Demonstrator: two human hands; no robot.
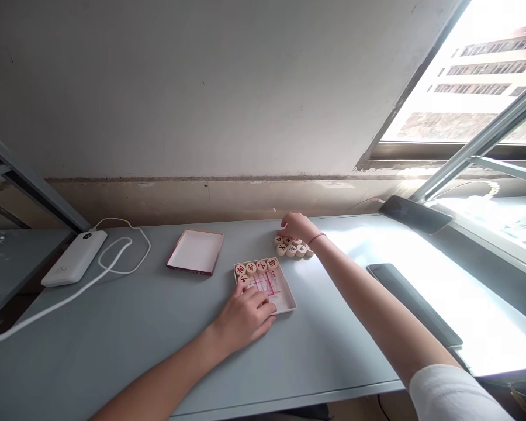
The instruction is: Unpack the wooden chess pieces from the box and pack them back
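Observation:
A shallow open box (287,295) with a red-lined paper inside holds several round wooden xiangqi pieces (251,268), lined up along its far side with one in front at the left. My left hand (245,316) curls over the near-left side of the box, its fingers bent over the rim and one fingertip close to the front piece. Beyond the box, to the right, more xiangqi pieces (291,250) stand grouped in rows. Above their back row, my right hand (298,227) has its fingers bent down in a pinch at the pieces; its palm and wrist hide part of the group.
A box lid (196,251) lies inside up, left of the box. Farther left are a white power bank (75,257) and its looped white cable (127,257). A dark tablet-like slab (414,304) lies under my right forearm's side; a phone (414,214) leans near the window.

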